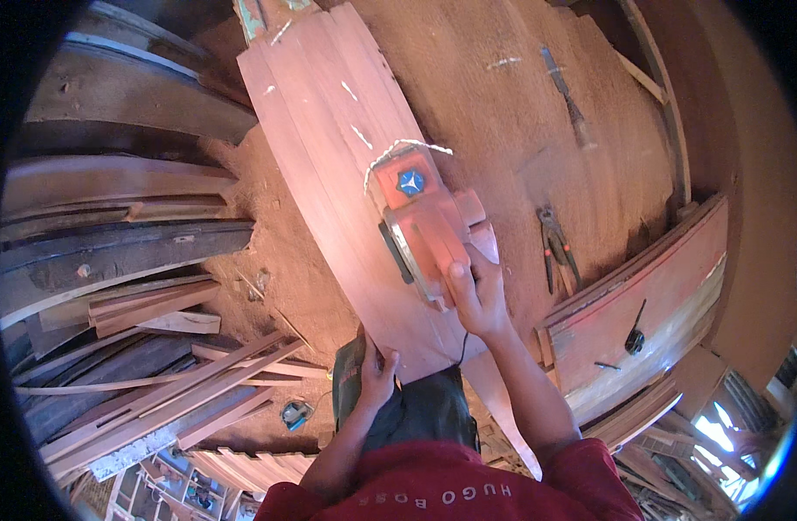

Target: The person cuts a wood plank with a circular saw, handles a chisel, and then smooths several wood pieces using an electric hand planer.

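Observation:
A red handheld electric planer (429, 230) with a blue front knob rests on a long reddish wooden board (316, 148). My right hand (478, 291) is closed round the planer's rear handle. At the board's near left corner, my left hand (378, 378) grips the edge; some of its fingers are hidden under the wood. A curled pale strip (407, 143), like a shaving, lies against the front of the planer. A few small pale slivers lie farther up the board. A dark cord hangs from the rear of the planer beside my trousers.
Sawdust covers the ground. To the right lie a chisel-like tool (563, 91), red-handled pincers (555, 247) and a stack of panels (641, 304) bearing a small black tool (634, 340). Many planks (129, 252) crowd the left. A blue-grey tool (296, 414) sits at lower left.

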The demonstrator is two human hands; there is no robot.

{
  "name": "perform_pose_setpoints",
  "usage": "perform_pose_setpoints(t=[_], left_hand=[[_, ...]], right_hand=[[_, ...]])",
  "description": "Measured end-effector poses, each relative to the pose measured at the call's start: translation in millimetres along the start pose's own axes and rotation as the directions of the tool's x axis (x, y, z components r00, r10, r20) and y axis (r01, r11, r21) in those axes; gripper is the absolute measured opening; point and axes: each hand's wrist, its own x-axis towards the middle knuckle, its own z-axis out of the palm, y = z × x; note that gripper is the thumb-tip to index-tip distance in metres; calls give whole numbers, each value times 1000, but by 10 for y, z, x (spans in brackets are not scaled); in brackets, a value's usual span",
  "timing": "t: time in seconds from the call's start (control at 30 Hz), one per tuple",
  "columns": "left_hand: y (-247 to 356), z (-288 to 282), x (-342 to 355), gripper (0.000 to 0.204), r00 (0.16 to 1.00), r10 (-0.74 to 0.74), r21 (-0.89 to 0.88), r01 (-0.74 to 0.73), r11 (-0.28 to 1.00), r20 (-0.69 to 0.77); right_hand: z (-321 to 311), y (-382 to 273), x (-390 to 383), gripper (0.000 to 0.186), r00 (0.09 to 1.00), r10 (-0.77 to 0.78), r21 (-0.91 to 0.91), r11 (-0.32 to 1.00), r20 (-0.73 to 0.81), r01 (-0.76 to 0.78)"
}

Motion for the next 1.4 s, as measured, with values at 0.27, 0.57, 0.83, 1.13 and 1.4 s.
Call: perform_pose_setpoints(t=[0.27, 0.57, 0.83, 1.13, 1.4], left_hand=[[-68, -44, 0, 80, 999, -38, -26, 39, 999, 8], [-379, -97, -50, 83, 999, -12, 88, 9, 996, 33], [-54, -53, 26, 78, 999, 19, -12, -19, 1000, 45], [-216, -168, -117, 68, 976, -218, -114, 215, 970, -20], [-130, -46, -53, 62, 959, -280, -256, 261, 931, -39]], right_hand=[[453, -576, 1324, 47, 954, -274, -103, 959, -118, 263], [804, -1015, 2851, 50, 819, -536, -331, 826, -207, 456], [848, -1650, 3465, 62, 935, -329, -341, 901, -135, 268], [71, -24, 335, 58, 918, -394, -239, 888, 46, 393], [-542, 1324, -3310, 69, 983, 182, -79, 980, -7, -182]])
